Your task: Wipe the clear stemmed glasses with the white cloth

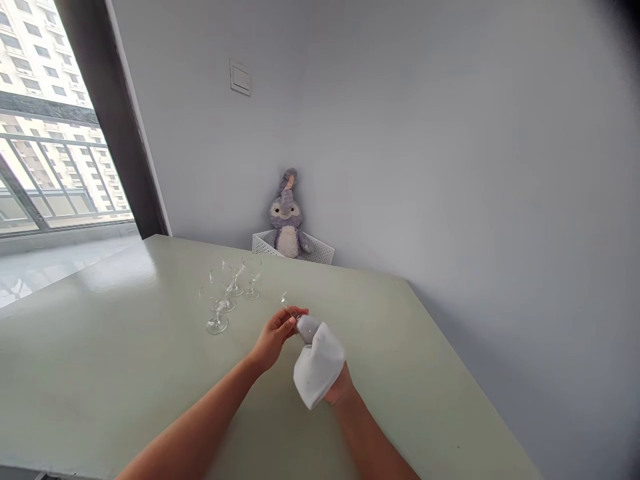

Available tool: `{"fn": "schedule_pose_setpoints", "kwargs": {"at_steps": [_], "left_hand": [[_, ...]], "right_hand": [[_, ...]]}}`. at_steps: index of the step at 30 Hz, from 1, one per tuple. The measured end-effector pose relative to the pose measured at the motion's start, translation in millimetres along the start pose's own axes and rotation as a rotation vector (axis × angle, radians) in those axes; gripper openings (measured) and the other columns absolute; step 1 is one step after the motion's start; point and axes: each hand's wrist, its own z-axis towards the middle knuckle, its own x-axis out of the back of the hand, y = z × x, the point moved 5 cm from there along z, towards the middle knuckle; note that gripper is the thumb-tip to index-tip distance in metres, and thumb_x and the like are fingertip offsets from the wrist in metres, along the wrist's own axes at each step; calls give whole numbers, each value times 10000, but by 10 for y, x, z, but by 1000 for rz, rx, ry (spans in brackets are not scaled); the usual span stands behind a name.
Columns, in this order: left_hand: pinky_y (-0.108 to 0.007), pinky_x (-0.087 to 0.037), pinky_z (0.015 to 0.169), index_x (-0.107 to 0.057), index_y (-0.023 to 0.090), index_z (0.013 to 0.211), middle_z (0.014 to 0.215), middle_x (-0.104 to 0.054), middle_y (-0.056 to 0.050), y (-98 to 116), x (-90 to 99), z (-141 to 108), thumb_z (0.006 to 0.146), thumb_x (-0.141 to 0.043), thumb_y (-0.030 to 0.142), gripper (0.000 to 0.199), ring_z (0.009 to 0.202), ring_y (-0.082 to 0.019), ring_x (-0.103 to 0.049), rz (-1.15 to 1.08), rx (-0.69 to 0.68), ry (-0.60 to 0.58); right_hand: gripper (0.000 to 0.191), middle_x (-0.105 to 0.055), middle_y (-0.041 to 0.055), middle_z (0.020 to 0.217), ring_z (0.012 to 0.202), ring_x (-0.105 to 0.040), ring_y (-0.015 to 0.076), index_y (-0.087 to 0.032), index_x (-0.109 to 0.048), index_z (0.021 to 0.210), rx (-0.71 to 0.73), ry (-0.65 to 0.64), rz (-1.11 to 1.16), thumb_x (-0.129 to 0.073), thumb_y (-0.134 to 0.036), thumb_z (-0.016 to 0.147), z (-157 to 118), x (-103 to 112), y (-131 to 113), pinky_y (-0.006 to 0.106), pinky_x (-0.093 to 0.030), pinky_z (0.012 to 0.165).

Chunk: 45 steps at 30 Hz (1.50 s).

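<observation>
My left hand (276,333) is closed around the stem of a wine glass (309,328), which is tilted with its foot pointing away from me. A white cloth (320,363) is pushed into the bowl of that glass and drapes over its rim. My right hand (341,387) is mostly covered by the cloth and grips it at the bowl; its fingers are hidden. To the left of my hands, several clear stemmed glasses (217,325) stand upright in a group on the pale green table (125,373).
Behind the table's far edge, a grey plush toy (287,223) sits in a white perforated basket (320,249). A grey wall (450,167) runs along the right side. At the left is a window (55,133) with a railing.
</observation>
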Motion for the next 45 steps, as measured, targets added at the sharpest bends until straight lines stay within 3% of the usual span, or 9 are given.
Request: {"fn": "schedule_pose_setpoints", "kwargs": {"at_steps": [4, 14, 22, 26, 30, 34, 39, 42, 45], "left_hand": [[-287, -463, 722, -603, 173, 888, 979, -607, -74, -115, 96, 27, 740, -589, 377, 253, 792, -152, -558, -63, 94, 36], [-267, -489, 615, -601, 124, 839, 821, -648, -78, -86, 301, 105, 720, -597, 429, 328, 661, -137, -596, -32, 195, 116], [-344, -494, 733, -556, 151, 795, 1047, -610, -111, -4, 487, 112, 690, -613, 460, 331, 954, -230, -580, 62, 108, 368], [-331, -487, 720, -580, 160, 786, 960, -619, -83, -18, 463, 110, 662, -629, 461, 329, 932, -219, -570, 133, 55, 397], [-266, -471, 655, -597, 159, 736, 756, -604, -22, -107, 315, 63, 644, -646, 373, 238, 748, -154, -563, 144, 23, 357], [-211, -412, 562, -600, 145, 701, 638, -578, 19, -177, 104, -16, 610, -665, 296, 188, 587, -105, -513, 99, 43, 242], [-251, -434, 651, -621, 146, 742, 725, -602, -20, -74, -115, -87, 689, -636, 332, 194, 729, -156, -553, 176, -39, 44], [-303, -460, 725, -624, 163, 797, 836, -610, -46, -9, -192, -120, 724, -616, 316, 169, 846, -195, -565, 180, -145, -7], [-350, -471, 785, -623, 179, 816, 894, -594, -55, 66, -204, -154, 754, -589, 281, 125, 945, -223, -559, 231, -325, 45]], "right_hand": [[352, -501, -9, 516, 480, -459, 127, -169, -577, 675, -82, -85, 73, -551, -518, 700, -19, -147, 144, 247, -385, 458], [268, -642, 23, 1018, 899, -585, 211, -281, -630, 982, 435, -277, -699, -489, -218, 763, 35, -115, -87, 285, -439, 768], [321, -607, 18, 603, 481, -553, 154, -146, -631, 776, -66, -103, -57, -555, -455, 740, 233, 446, -121, 310, -458, 517], [341, -646, 76, 844, 766, -587, 202, -157, -628, 921, 157, -83, -83, -514, -448, 785, 216, 520, -297, 361, -461, 710], [438, -508, 86, 1232, 1170, -390, 279, -235, -511, 1189, 493, -151, -697, -532, -399, 783, 63, 78, -312, 448, -314, 949], [441, -454, 62, 1292, 1200, -338, 282, -244, -459, 1243, 694, -69, -961, -498, -318, 810, -43, -223, -280, 466, -266, 981], [361, -640, 74, 892, 834, -564, 218, -163, -627, 946, 189, 86, -393, -457, -448, 805, 157, 153, -83, 345, -441, 751], [407, -645, 69, 779, 705, -580, 200, -144, -627, 835, -210, 5, 210, -509, -522, 744, 219, 221, 124, 328, -458, 642], [337, -648, 62, 910, 795, -595, 203, -172, -611, 894, -343, -131, 664, -575, -457, 717, 190, 71, 120, 355, -466, 720]]}}
